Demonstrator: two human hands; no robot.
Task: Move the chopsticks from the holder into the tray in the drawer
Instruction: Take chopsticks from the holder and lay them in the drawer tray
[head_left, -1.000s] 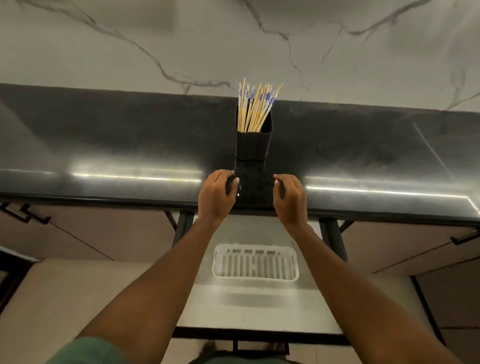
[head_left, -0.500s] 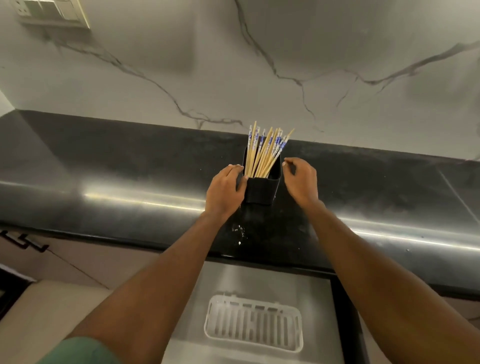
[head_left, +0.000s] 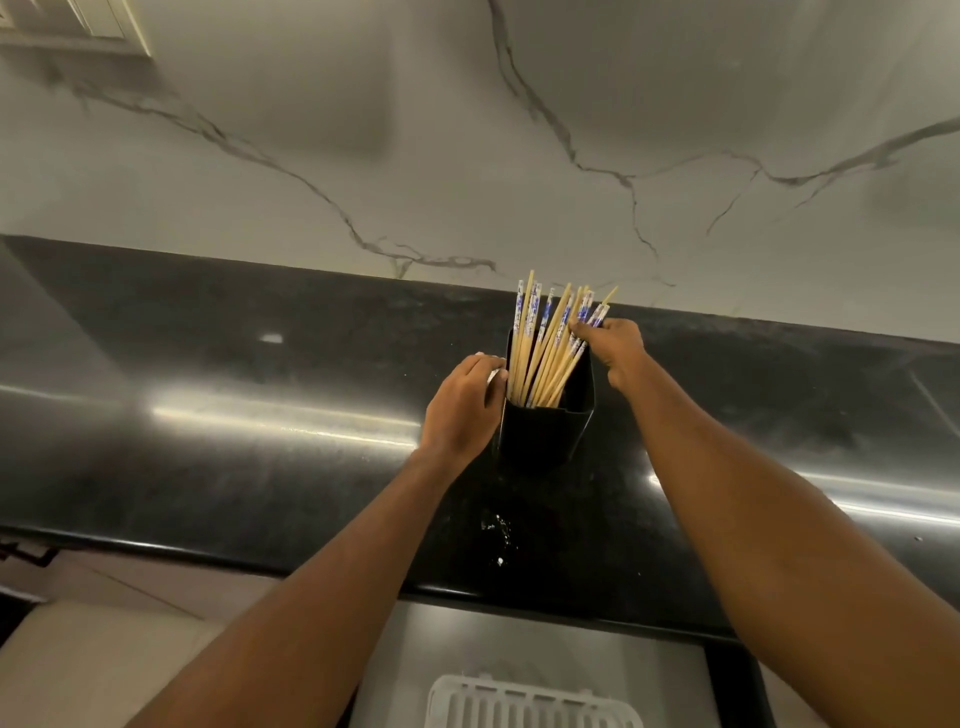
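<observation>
Two hands at one holder, frame centre.
Left hand (head_left: 464, 402) grips the holder (head_left: 545, 434) on the table (head_left: 208, 415); right hand (head_left: 615, 348) fingers pinch the chopsticks (head_left: 540, 348), a dozen-odd, inside. One tray (head_left: 530, 706) bottom centre.

Glossy black countertop (head_left: 260, 415), wooden chopsticks (head_left: 540, 358)
</observation>
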